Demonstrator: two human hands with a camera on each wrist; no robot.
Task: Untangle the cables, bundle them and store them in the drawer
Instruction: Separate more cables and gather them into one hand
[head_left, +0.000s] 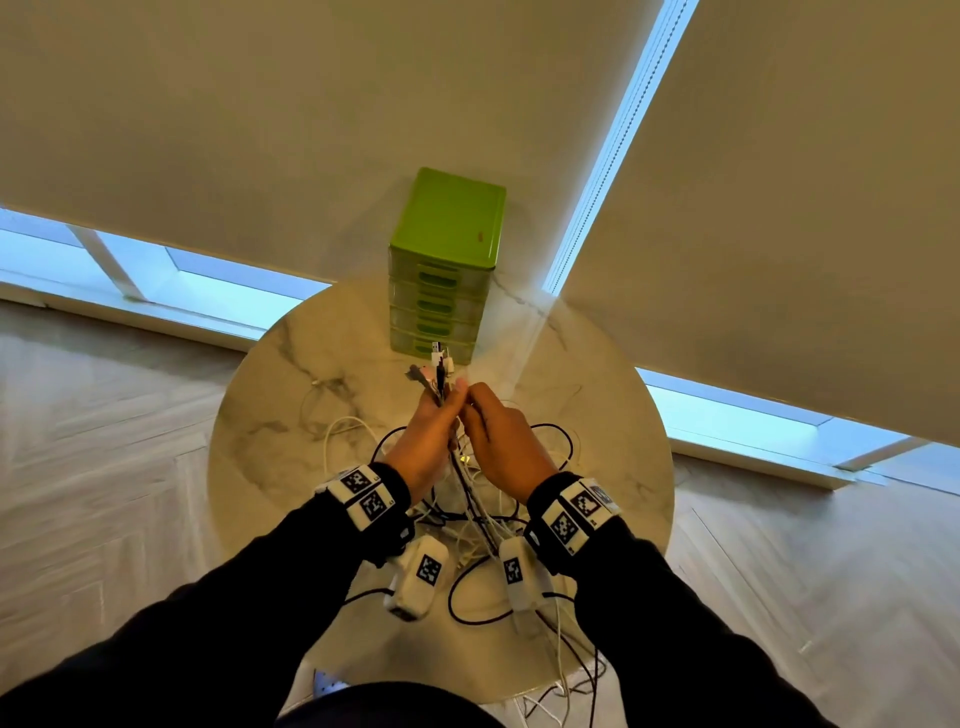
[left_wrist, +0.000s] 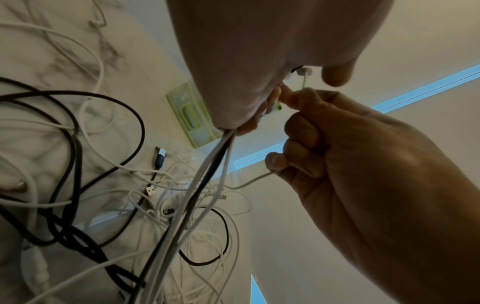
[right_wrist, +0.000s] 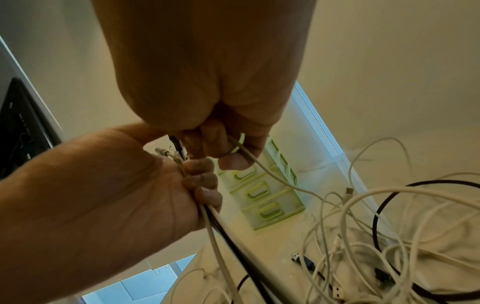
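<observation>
Over a round marble table (head_left: 291, 374), my left hand (head_left: 441, 402) grips a bundle of white and black cables (left_wrist: 215, 164) just below their plug ends (head_left: 439, 364), which stick up towards the drawers. My right hand (head_left: 470, 405) meets it and pinches one thin white cable (right_wrist: 262, 166) beside the bundle. The rest of the tangled cables (head_left: 483, 499) hang down and lie in a heap on the table under both wrists. A green unit of several shut drawers (head_left: 447, 270) stands at the table's far edge, just beyond the hands.
Loose USB plugs (left_wrist: 159, 157) lie among the cable loops on the marble. Some cables (head_left: 566, 675) trail off the table's near edge to the pale wood floor. Behind the drawers are drawn roller blinds (head_left: 260, 130) over low windows.
</observation>
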